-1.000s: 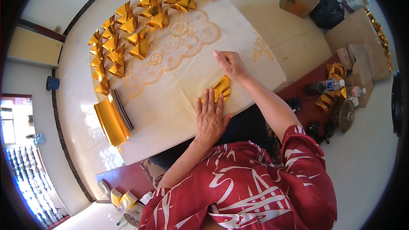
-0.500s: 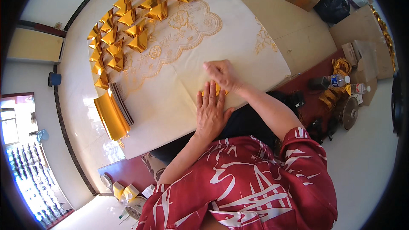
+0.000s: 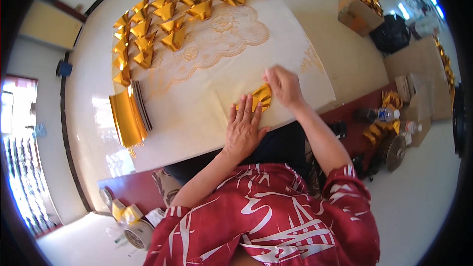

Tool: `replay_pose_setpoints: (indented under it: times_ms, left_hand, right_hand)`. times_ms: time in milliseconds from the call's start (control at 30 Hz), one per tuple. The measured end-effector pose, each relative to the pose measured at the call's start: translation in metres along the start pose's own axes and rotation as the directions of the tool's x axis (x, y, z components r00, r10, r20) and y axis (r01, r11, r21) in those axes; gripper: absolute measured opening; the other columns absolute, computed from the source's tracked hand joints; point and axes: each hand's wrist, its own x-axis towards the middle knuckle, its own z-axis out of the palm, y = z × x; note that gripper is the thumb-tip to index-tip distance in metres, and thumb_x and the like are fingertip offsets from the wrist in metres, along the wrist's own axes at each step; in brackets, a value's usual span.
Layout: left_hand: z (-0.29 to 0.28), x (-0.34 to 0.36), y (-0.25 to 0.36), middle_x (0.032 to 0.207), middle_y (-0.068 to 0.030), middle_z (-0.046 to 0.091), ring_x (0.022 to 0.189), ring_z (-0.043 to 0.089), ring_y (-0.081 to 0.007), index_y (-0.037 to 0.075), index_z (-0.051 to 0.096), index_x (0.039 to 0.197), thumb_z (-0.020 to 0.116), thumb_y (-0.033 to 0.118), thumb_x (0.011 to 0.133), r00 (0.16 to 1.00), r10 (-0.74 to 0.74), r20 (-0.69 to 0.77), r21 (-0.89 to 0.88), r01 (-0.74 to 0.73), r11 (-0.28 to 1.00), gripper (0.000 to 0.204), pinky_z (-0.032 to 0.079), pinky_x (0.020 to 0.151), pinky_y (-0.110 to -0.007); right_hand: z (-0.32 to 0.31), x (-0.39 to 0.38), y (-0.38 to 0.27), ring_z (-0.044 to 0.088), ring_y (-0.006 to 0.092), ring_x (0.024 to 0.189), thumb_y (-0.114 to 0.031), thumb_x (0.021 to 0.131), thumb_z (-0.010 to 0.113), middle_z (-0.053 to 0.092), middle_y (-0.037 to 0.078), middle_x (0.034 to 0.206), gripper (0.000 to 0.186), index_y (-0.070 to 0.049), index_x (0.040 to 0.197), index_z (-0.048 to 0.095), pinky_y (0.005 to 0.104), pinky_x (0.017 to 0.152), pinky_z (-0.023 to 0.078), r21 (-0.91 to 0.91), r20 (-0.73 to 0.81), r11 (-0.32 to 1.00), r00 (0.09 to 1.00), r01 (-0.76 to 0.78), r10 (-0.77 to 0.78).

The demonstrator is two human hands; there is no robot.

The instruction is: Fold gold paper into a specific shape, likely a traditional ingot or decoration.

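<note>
Person in a dark red shirt (image 3: 276,216) with white strokes, at the table's near edge. Left hand (image 3: 244,128) flat, palm down, fingers slightly parted, on a gold foil piece (image 3: 262,97). Right hand (image 3: 286,87) curled into a fist just beside it; cannot tell whether anything is inside. Foil: shiny, creased, partly under the left fingers, lying on the pale tablecloth (image 3: 197,113) close to the near edge. At right, on a dark red surface, a clear bottle (image 3: 387,114) with a blue-and-white label, lettering too small to read. Table's left edge: a stack of gold sheets (image 3: 125,119). Beyond, the cloth's gold flower pattern, then rows of folded gold pieces (image 3: 165,10). Farther right, on the pale tiled floor, a black bag (image 3: 390,34) and a carton (image 3: 357,12) heaped with gold foil.
</note>
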Motion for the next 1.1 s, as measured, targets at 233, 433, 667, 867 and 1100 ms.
replay_pose_setpoints:
  times_ms: [233,433,667,867,1100]
  left_hand:
    - [-0.006,0.008,-0.006,0.155,-0.0196,0.032,0.147,0.025,-0.0340,0.006,0.049,0.141,0.063,0.039,0.089,0.998,0.062,-0.006,-0.080,-0.063,0.995,0.063,0.018,0.118,-0.053]
    - [-0.008,0.016,-0.007,0.150,-0.0165,0.040,0.146,0.028,-0.0313,0.005,0.056,0.133,0.061,0.029,0.090,0.998,0.002,-0.067,0.033,0.001,0.999,0.049,0.020,0.118,-0.055]
    - [0.010,0.017,0.015,0.151,-0.0203,0.039,0.145,0.030,-0.0321,-0.005,0.049,0.137,0.052,0.021,0.092,0.985,-0.100,-0.140,-0.028,0.097,0.995,0.052,0.020,0.118,-0.055]
    - [0.015,0.015,0.012,0.154,-0.0174,0.035,0.146,0.029,-0.0314,-0.004,0.045,0.140,0.052,0.021,0.094,0.978,-0.100,-0.180,-0.081,0.087,0.993,0.053,0.017,0.117,-0.057]
    - [0.022,0.014,0.009,0.156,-0.0165,0.034,0.149,0.024,-0.0301,0.000,0.042,0.144,0.051,0.023,0.095,0.990,-0.081,-0.114,-0.078,0.073,0.994,0.055,0.011,0.118,-0.057]
  right_hand:
    - [-0.018,-0.040,-0.007,0.062,0.0292,0.106,-0.012,0.090,0.062,0.067,0.011,0.114,0.023,-0.005,0.111,0.067,0.0424,0.090,0.048,-0.407,0.188,0.848,0.940,0.339,-0.285]
    - [-0.011,-0.063,-0.039,0.061,0.0307,0.103,-0.010,0.088,0.063,0.066,0.013,0.117,0.031,-0.004,0.119,0.063,0.0441,0.088,0.048,-0.539,0.231,0.808,0.964,0.240,-0.133]
    - [-0.008,-0.106,-0.060,0.065,0.0338,0.084,-0.003,0.090,0.061,0.068,0.018,0.096,0.028,-0.001,0.117,0.064,0.0409,0.074,0.053,-0.244,0.088,0.968,0.995,0.062,-0.042]
    - [-0.009,-0.079,-0.053,0.060,0.0109,0.071,-0.019,0.101,0.056,0.066,0.006,0.076,0.023,0.000,0.087,0.059,0.0273,0.066,0.048,0.198,-0.075,0.937,0.948,-0.289,0.309]
    - [0.043,-0.017,-0.040,0.040,0.0066,0.055,-0.031,0.104,0.049,0.046,-0.003,0.061,0.043,-0.005,0.071,0.048,0.0265,0.051,0.034,0.311,0.089,0.923,0.974,-0.228,0.210]
